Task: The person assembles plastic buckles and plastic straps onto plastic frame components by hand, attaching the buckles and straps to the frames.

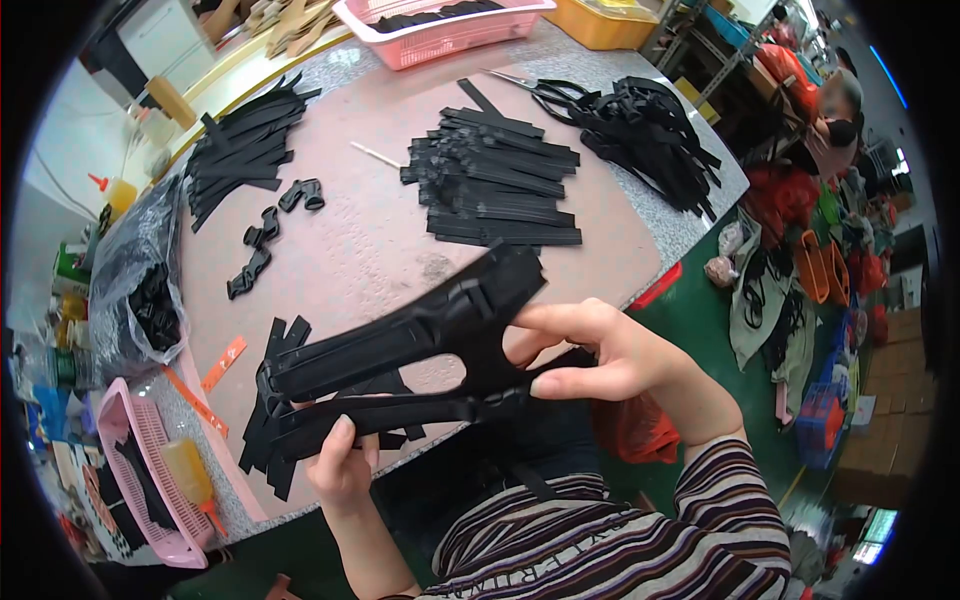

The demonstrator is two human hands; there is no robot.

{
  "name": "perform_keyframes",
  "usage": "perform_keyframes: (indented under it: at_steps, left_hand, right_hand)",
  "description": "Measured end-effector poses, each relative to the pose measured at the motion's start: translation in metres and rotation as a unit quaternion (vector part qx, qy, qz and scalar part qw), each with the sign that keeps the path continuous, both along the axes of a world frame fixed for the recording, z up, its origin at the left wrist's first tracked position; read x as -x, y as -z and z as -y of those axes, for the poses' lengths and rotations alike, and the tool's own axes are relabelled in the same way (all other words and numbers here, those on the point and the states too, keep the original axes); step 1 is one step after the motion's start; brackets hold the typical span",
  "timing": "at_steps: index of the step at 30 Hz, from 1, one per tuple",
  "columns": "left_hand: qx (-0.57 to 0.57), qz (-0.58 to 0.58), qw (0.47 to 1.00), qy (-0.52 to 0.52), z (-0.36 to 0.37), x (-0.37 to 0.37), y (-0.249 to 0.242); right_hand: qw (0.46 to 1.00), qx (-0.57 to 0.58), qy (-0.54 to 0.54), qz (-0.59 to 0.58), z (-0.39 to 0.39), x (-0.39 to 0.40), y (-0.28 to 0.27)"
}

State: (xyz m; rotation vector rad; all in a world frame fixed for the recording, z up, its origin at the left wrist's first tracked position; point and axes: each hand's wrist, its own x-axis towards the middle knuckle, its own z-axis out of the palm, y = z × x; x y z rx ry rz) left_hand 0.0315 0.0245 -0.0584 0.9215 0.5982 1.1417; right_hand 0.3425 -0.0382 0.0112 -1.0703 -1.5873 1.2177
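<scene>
Both hands hold up a black strap piece (400,350) in front of my body, over the near table edge. It has two long padded-looking bands joined at the right, with an oval gap between them and black fittings near the right end. My left hand (345,470) pinches the lower band from below, thumb on top. At the right end, my right hand (610,350) grips the piece between thumb and fingers; some fingertips are hidden behind it. Beneath the left end, loose black strips (285,465) lie on the table.
On the pink table mat (350,270) lie a pile of black strips (500,180), another bundle (250,145) and black buckles (262,228). Scissors (545,92) rest beside a heap of black straps (650,140). Pink baskets (445,42) and glue bottles (190,472) stand around. A person (835,125) sits farther right.
</scene>
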Motion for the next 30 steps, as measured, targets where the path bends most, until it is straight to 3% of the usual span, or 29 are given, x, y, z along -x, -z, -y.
perform_keyframes:
  at_steps: [2,30]
  left_hand:
    - [0.0,-0.004,1.0,0.001,-0.003,0.001,0.003]
    - [0.06,-0.052,0.995,-0.067,-0.003,-0.027,-0.018]
  right_hand:
    - [0.998,0.024,-0.001,-0.05,-0.001,0.0,0.004]
    - [0.996,0.043,0.021,-0.069,0.003,-0.003,0.01]
